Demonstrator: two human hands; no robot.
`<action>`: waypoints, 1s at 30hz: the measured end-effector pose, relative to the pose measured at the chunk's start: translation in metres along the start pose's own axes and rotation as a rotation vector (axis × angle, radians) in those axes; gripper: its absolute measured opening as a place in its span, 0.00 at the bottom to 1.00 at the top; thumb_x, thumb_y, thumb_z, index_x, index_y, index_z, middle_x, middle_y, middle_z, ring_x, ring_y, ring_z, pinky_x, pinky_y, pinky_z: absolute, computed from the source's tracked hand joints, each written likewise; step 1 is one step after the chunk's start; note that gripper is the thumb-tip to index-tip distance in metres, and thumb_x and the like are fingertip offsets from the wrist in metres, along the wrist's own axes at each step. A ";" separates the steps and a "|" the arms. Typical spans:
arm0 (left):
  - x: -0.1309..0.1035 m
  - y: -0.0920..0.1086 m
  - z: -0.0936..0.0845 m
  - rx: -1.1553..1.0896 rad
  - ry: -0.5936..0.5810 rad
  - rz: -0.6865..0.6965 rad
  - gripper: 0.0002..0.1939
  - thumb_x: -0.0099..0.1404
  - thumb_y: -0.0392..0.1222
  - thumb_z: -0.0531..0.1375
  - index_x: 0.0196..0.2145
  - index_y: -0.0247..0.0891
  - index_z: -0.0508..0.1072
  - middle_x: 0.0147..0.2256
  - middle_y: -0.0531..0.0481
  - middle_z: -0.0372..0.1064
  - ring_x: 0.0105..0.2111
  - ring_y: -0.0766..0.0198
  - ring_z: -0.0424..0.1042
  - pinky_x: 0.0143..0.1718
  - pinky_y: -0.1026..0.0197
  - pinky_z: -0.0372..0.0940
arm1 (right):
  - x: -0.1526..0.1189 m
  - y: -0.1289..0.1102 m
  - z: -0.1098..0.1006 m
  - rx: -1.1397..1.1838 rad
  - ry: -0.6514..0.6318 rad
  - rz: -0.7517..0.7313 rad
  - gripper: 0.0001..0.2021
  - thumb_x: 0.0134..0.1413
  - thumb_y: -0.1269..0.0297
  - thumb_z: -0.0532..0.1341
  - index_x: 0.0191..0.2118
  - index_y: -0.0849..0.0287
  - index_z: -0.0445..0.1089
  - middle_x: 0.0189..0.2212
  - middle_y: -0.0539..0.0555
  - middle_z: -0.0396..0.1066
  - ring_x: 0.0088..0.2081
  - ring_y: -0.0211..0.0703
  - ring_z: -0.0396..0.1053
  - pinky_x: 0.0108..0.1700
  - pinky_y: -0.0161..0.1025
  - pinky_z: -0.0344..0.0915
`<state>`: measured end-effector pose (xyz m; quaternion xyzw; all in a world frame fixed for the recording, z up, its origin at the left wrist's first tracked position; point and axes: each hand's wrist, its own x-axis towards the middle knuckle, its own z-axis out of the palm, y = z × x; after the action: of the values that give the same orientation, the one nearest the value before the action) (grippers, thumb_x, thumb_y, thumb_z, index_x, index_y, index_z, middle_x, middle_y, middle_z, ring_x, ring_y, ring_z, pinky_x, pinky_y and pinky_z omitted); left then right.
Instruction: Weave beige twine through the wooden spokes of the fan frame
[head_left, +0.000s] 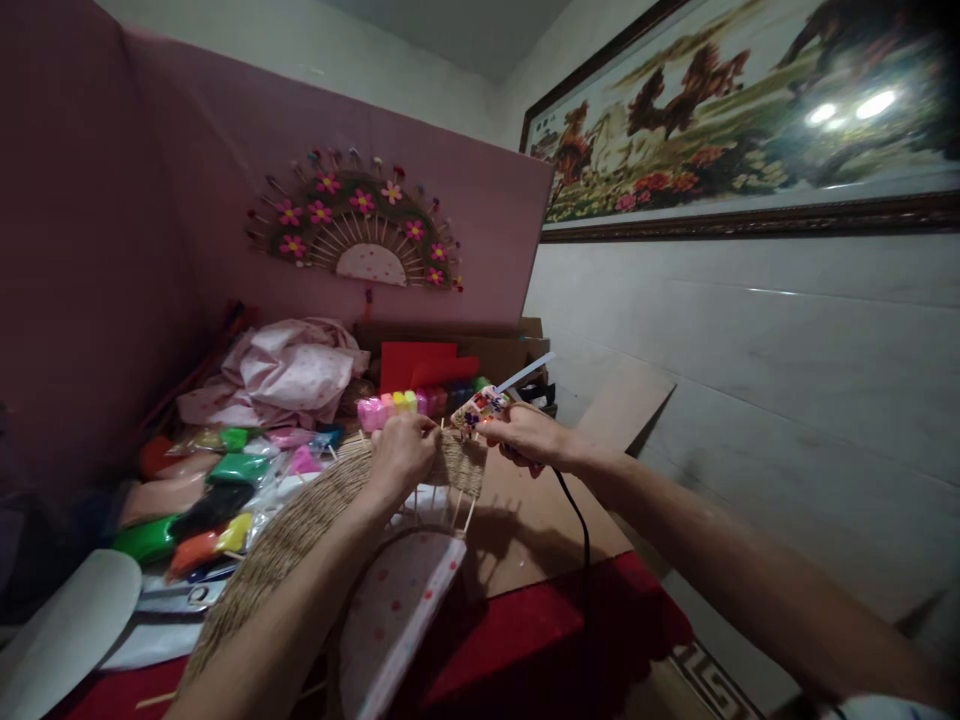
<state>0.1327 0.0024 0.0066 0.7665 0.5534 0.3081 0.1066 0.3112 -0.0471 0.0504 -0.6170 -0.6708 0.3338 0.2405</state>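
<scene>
A large fan shape of coiled twine (300,545) over thin wooden sticks lies before me, its half-round base (401,600) covered in pale cloth with red dots. My left hand (403,455) rests at its outer edge, fingers pinched beside a thin stick tip; what they hold is too small to make out. In my right hand (529,437) is a flower-patterned hot glue gun (484,405), held over the fan's right end. A whitish glue stick (525,372) juts from its back, and a black cord (576,510) hangs below.
Colourful clay packets (240,468) and scissors (176,597) lie at left, near a white board (82,630). Behind are crumpled pink cloth (285,365), red paper (416,365) and a pink panel bearing a finished flowered fan (360,225). Cardboard (540,540) lies on red cloth (555,640).
</scene>
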 end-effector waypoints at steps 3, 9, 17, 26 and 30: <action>0.000 -0.001 0.001 -0.003 0.006 0.005 0.14 0.58 0.45 0.53 0.32 0.42 0.78 0.33 0.48 0.75 0.33 0.60 0.70 0.32 0.62 0.57 | 0.000 0.001 -0.001 0.008 0.025 0.000 0.15 0.50 0.53 0.53 0.25 0.60 0.62 0.15 0.46 0.58 0.12 0.31 0.56 0.10 0.30 0.58; 0.001 -0.001 0.002 0.000 0.020 0.003 0.13 0.58 0.45 0.54 0.32 0.42 0.78 0.34 0.47 0.75 0.34 0.59 0.70 0.31 0.61 0.57 | 0.000 -0.002 0.000 0.046 0.081 0.046 0.15 0.50 0.53 0.53 0.24 0.60 0.62 0.14 0.47 0.58 0.11 0.31 0.54 0.09 0.30 0.55; 0.001 -0.002 0.003 -0.018 0.039 0.005 0.13 0.57 0.44 0.54 0.31 0.41 0.78 0.33 0.47 0.75 0.33 0.59 0.70 0.30 0.61 0.57 | -0.004 -0.005 0.001 0.254 0.100 0.057 0.14 0.48 0.54 0.56 0.24 0.60 0.62 0.13 0.45 0.56 0.11 0.29 0.52 0.10 0.28 0.50; 0.001 -0.003 0.002 0.012 0.025 -0.012 0.14 0.57 0.45 0.53 0.31 0.42 0.78 0.31 0.47 0.75 0.33 0.59 0.70 0.32 0.61 0.57 | -0.005 0.013 -0.021 0.559 0.245 -0.081 0.15 0.49 0.50 0.55 0.30 0.59 0.61 0.18 0.45 0.59 0.13 0.28 0.51 0.12 0.28 0.49; 0.002 -0.003 -0.001 0.015 0.034 -0.022 0.14 0.57 0.45 0.53 0.31 0.41 0.78 0.32 0.46 0.75 0.34 0.58 0.71 0.32 0.60 0.57 | -0.001 0.053 -0.024 0.157 0.328 0.023 0.16 0.50 0.49 0.54 0.30 0.59 0.62 0.19 0.48 0.61 0.16 0.32 0.56 0.16 0.31 0.52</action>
<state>0.1303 0.0048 0.0068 0.7558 0.5658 0.3157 0.0949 0.3642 -0.0432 0.0272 -0.6500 -0.5874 0.2828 0.3904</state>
